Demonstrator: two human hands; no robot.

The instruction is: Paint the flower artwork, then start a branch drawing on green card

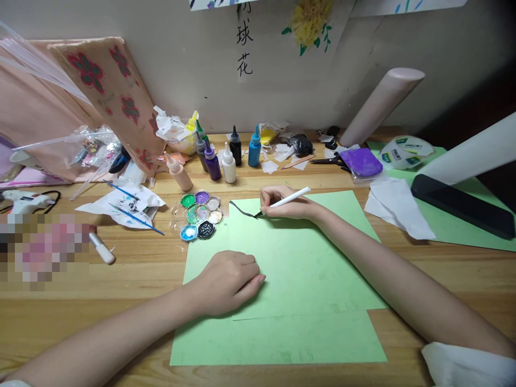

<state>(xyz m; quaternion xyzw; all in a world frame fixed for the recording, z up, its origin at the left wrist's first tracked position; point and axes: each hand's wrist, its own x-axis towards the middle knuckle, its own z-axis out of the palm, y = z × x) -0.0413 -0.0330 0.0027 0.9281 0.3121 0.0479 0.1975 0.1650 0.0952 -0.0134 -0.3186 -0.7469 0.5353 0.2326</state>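
Observation:
My right hand [284, 201] is closed round a white brush pen [292, 197] with a dark tip. The tip touches the upper left part of the green paper [314, 269], at the end of a black curved line [242, 211]. My left hand [229, 282] lies on the paper's left side, its fingers curled in with nothing seen in them. Another green sheet [274, 344] shows beneath along the near edge. Just left of the paper sits a clear flower-shaped paint palette [200, 215], its wells holding green, purple, black, blue and pale paint.
Several paint bottles [229, 164] stand behind the palette. Thin blue brushes [139, 219] lie on a stained tissue [121, 201] at left, near a glue gun [28, 201]. Scissors [332, 161], a purple packet [362, 162] and a black phone [459, 204] are at right.

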